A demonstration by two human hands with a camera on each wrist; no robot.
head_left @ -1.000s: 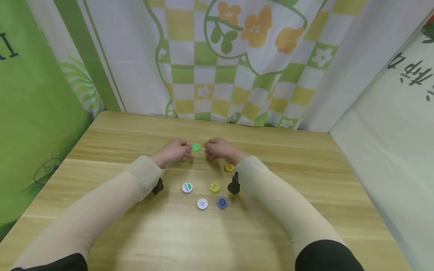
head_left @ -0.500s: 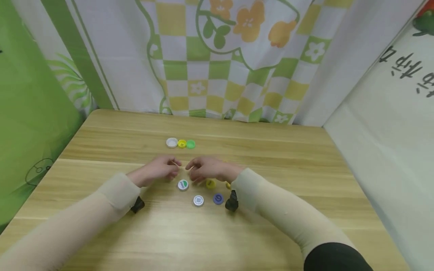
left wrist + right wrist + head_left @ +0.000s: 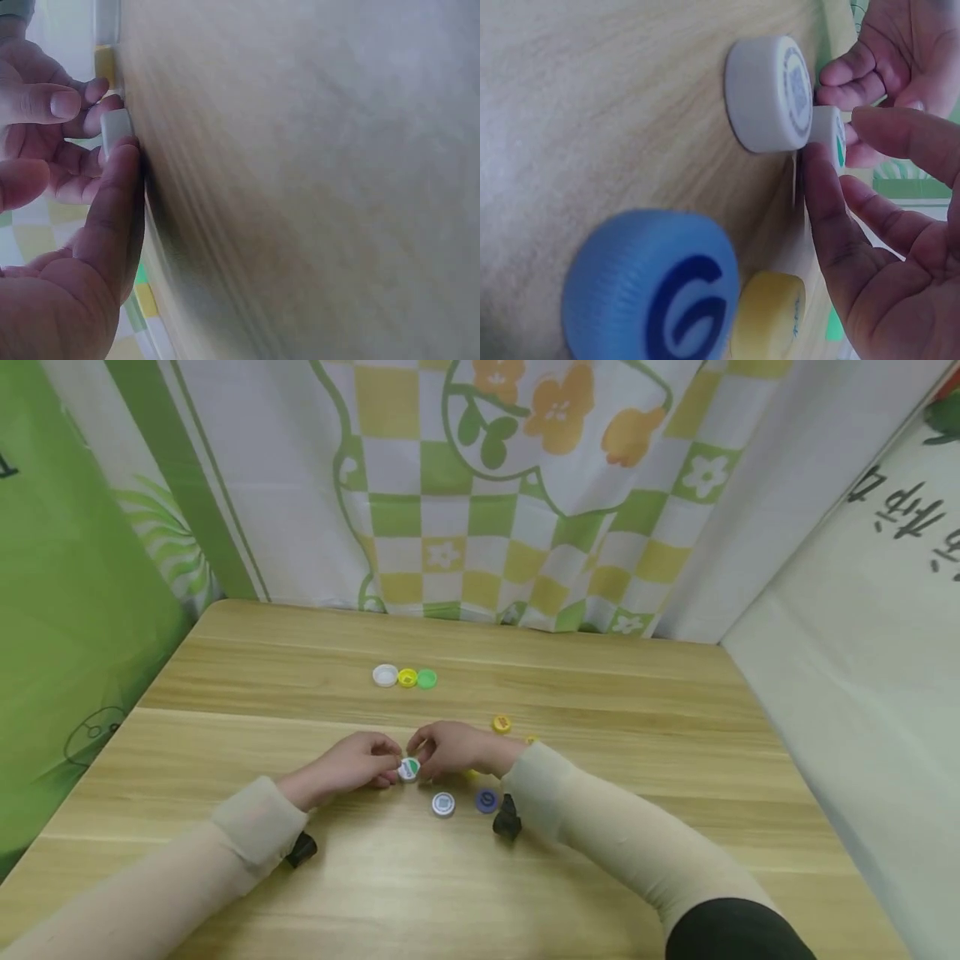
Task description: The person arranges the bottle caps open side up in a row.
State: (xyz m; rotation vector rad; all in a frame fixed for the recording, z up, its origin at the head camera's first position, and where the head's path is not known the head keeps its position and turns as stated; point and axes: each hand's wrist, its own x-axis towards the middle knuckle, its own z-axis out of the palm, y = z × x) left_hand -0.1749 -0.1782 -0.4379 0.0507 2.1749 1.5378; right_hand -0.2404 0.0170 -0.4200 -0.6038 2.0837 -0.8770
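A white bottle cap with a green patch lies top up on the wooden table between my two hands. My left hand touches its left side; in the left wrist view a long, nearly straight finger reaches the white cap, with the thumb held off. From the other side, my right hand has its fingertips at the cap, its thumb also raised away in the right wrist view. Just in front lie a white cap with a square print and a blue cap.
Towards the back, a white cap, a yellow cap and a green cap form a row, hollow side up. An orange-yellow cap sits beyond my right wrist. Another yellow cap is mostly hidden under that hand in the head view.
Both hands have come from beside the green cap at the back towards the front, uncovering the row of three, and now meet at the white-and-green cap.
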